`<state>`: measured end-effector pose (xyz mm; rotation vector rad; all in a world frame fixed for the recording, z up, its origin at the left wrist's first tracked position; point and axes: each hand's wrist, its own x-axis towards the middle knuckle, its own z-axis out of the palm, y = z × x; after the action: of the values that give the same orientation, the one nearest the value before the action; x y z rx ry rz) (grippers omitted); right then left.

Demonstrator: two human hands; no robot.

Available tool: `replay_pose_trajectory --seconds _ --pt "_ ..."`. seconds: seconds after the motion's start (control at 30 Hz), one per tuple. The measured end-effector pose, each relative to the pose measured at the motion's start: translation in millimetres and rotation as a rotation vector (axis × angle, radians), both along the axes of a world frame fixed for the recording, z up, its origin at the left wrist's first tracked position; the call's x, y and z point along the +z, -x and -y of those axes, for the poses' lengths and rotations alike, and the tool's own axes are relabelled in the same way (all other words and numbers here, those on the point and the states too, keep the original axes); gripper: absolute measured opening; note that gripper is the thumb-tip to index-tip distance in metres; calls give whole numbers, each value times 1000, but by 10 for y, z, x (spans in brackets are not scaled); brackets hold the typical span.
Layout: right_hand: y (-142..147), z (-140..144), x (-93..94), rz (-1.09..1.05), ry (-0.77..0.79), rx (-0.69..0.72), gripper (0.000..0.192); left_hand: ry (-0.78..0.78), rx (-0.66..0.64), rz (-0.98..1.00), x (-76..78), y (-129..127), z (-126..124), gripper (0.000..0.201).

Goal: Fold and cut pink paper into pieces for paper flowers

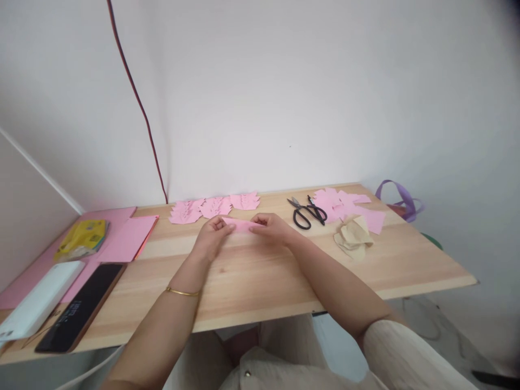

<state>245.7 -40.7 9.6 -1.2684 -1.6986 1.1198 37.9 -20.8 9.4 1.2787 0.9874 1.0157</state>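
My left hand (212,236) and my right hand (271,226) meet over the middle of the wooden table (252,281). Between their fingertips they pinch a small folded pink paper piece (242,225), held low over the tabletop. Behind my hands, near the wall, lie three cut pink paper pieces (215,207) in a row. Black scissors (306,212) rest shut on the table just right of my right hand.
A pile of pink paper scraps (349,207) and crumpled tan paper (353,237) lie at the right. Pink sheets (128,238), a yellow packet (81,239), a white box (40,298) and a black phone (81,311) sit at the left. A red cable (138,103) runs down the wall.
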Motion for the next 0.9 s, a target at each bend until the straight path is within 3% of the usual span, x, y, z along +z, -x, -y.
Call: replay_pose_trajectory --seconds 0.07,0.13,0.33,0.53,0.73,0.9 --pt "16 6 9 -89 17 -15 30 63 -55 170 16 -33 19 31" --pt "45 20 13 -135 26 -18 31 112 -95 212 1 -80 50 30" --pt "150 95 65 -194 0 36 29 77 -12 105 -119 -189 116 22" --pt "158 103 88 -173 9 -15 27 -33 -35 -49 -84 -170 141 27" --pt "122 81 13 -277 136 52 31 3 -82 -6 -56 -161 152 25" --pt "94 65 3 -242 157 24 36 61 -34 8 -57 -170 153 21"
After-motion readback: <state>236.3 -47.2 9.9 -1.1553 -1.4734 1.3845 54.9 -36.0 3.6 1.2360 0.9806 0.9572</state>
